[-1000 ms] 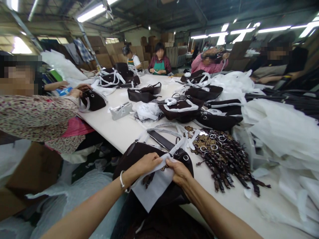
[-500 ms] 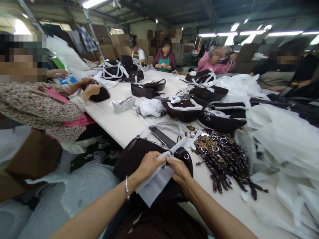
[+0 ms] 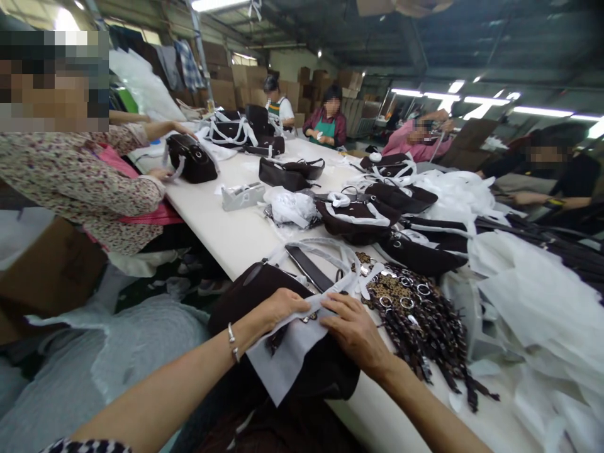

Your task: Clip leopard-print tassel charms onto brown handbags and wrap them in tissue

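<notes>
A dark brown handbag (image 3: pixel 255 289) leans at the table's near edge, its handles wrapped in white paper. My left hand (image 3: pixel 283 307) is closed, pinching the upper edge of a white tissue sheet (image 3: pixel 280 371) against a wrapped handle. My right hand (image 3: pixel 353 327) lies with fingers stretched out over the sheet's right part; its thumb is hidden. Between the hands, a dark charm with small metal parts (image 3: pixel 309 318) shows partly under the sheet. To the right lies a heap of dark tassel charms (image 3: pixel 410 308) with metal rings.
Several dark bags (image 3: pixel 358 217) with wrapped handles stand farther up the white table (image 3: pixel 202 217). A tape dispenser (image 3: pixel 243 196) is near the left edge. White paper sheets (image 3: pixel 533 283) pile at the right. A foam roll (image 3: pixel 141 358) stands at lower left. Co-workers sit around.
My right hand has gone from pinching the sheet to lying over it with fingers stretched. The sheet is spread wider. The co-worker at left has turned a bag upright; the view has shifted slightly.
</notes>
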Motion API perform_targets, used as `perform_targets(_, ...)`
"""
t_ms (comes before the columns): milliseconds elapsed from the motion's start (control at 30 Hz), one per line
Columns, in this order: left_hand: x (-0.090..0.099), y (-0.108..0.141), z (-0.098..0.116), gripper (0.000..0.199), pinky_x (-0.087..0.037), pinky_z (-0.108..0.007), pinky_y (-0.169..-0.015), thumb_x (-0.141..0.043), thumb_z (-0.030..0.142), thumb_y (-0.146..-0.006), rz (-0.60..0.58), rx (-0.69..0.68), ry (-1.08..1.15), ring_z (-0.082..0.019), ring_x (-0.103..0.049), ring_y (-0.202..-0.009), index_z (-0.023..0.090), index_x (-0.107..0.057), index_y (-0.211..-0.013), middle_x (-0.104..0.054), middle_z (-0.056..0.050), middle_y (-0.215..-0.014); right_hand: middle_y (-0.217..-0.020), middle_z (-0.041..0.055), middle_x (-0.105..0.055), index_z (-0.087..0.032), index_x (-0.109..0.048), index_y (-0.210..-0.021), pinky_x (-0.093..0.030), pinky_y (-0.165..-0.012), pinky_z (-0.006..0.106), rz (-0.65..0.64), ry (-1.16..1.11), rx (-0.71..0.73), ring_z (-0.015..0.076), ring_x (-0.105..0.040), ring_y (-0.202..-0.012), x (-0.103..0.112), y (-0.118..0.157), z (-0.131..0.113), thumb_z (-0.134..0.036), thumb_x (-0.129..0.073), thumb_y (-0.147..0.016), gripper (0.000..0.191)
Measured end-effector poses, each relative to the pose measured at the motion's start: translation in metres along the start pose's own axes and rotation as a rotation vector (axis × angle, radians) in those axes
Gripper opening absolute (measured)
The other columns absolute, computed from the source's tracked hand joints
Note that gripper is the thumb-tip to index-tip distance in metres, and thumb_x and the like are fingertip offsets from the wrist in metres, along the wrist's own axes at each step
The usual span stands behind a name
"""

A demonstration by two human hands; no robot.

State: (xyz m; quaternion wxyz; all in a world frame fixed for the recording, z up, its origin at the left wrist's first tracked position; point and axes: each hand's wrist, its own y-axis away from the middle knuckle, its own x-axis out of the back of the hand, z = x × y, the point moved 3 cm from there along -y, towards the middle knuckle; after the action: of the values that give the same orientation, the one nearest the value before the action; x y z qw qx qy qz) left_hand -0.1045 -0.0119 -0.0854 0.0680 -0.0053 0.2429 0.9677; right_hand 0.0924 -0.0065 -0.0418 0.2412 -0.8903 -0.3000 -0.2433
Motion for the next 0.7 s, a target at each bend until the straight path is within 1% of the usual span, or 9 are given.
perform_targets(100,-0.001,0.003,-0.001,0.025,-0.029,-0.022,-0.049,-0.071,0.035,-0.062,-0.003,-0.013,-0.008,-0.008,-0.04,-0.048,0.012,-0.062,-0.062,-0.053,0.003,-0.053,-0.109,0.0002,-0.073,-0.037,-0.075,-0.1,-0.027,-0.111,0.048,-0.061,0.049,0.131,0.0251,-0.055,-0.118,-0.007,-0.02,0.003,-0.018,-0.066,-0.085,0.026)
perform_targets(167,-0.001,0.007,-0.002,0.03,-0.028,-0.022,-0.05,-0.072,0.04,-0.064,0.004,-0.061,-0.02,-0.008,-0.041,-0.051,0.012,-0.063,-0.065,-0.054,0.003,-0.057,-0.103,0.0008,-0.074,-0.036,-0.075,-0.098,-0.029,-0.109,0.047,-0.061,0.066,0.162,0.025,-0.057,-0.113,-0.009,-0.03,0.005,-0.021,-0.07,-0.083,0.022)
perform_targets(233,-0.001,0.011,-0.002,0.032,-0.03,-0.021,-0.053,-0.071,0.043,-0.069,0.006,-0.147,-0.054,-0.009,-0.044,-0.056,0.012,-0.065,-0.076,-0.057,0.003,-0.063,-0.099,0.0028,-0.074,-0.033,-0.077,-0.091,-0.037,-0.102,0.044,-0.019,0.048,0.114,0.0245,-0.06,-0.106,-0.012,-0.037,0.009,-0.024,-0.072,-0.082,0.014)
perform_targets(333,-0.001,0.018,0.002,0.03,-0.035,-0.021,-0.059,-0.064,0.039,-0.077,0.015,-0.277,-0.167,-0.011,-0.05,-0.064,0.013,-0.068,-0.092,-0.063,0.001,-0.075,-0.103,0.0049,-0.071,-0.028,-0.077,-0.083,-0.044,-0.093,0.038,0.047,0.026,-0.033,0.0224,-0.062,-0.1,-0.017,-0.04,0.02,-0.023,-0.073,-0.079,0.007)
perform_targets(400,0.0,0.021,0.004,0.028,-0.038,-0.021,-0.064,-0.06,0.036,-0.08,0.023,-0.327,-0.252,-0.013,-0.054,-0.07,0.015,-0.069,-0.095,-0.066,0.0,-0.081,-0.108,0.0046,-0.07,-0.026,-0.075,-0.081,-0.044,-0.094,0.037,0.045,0.036,-0.086,0.0216,-0.061,-0.103,-0.021,-0.039,0.025,-0.019,-0.073,-0.078,0.009)
perform_targets(533,0.0,0.022,0.006,0.026,-0.04,-0.021,-0.067,-0.055,0.032,-0.083,-0.002,-0.393,-0.364,-0.015,-0.057,-0.076,0.016,-0.069,-0.097,-0.067,0.0,-0.085,-0.113,0.0029,-0.069,-0.024,-0.07,-0.08,-0.041,-0.097,0.038,-0.007,0.084,-0.092,0.0214,-0.06,-0.107,-0.025,-0.038,0.03,-0.014,-0.071,-0.076,0.011)
perform_targets(600,0.0,0.022,0.007,0.025,-0.041,-0.021,-0.07,-0.053,0.029,-0.084,-0.019,-0.427,-0.41,-0.015,-0.058,-0.079,0.016,-0.069,-0.098,-0.068,0.0,-0.088,-0.111,0.0026,-0.069,-0.023,-0.066,-0.088,-0.044,-0.093,0.036,-0.016,0.105,-0.142,0.0213,-0.061,-0.104,-0.025,-0.04,0.032,-0.014,-0.072,-0.073,0.019)
perform_targets(667,-0.002,0.023,0.007,0.026,-0.042,-0.022,-0.075,-0.051,0.028,-0.085,-0.038,-0.458,-0.475,-0.016,-0.06,-0.083,0.017,-0.069,-0.102,-0.07,-0.001,-0.093,-0.105,0.0017,-0.07,-0.024,-0.061,-0.1,-0.046,-0.086,0.034,-0.039,0.122,-0.199,0.0207,-0.063,-0.097,-0.025,-0.041,0.036,-0.015,-0.073,-0.071,0.033)
perform_targets(700,-0.002,0.023,0.008,0.027,-0.042,-0.022,-0.077,-0.05,0.028,-0.086,-0.041,-0.469,-0.515,-0.017,-0.061,-0.084,0.018,-0.068,-0.104,-0.07,-0.001,-0.095,-0.101,0.001,-0.07,-0.024,-0.06,-0.103,-0.046,-0.083,0.033,-0.056,0.139,-0.213,0.0203,-0.064,-0.093,-0.025,-0.042,0.038,-0.016,-0.073,-0.07,0.036)
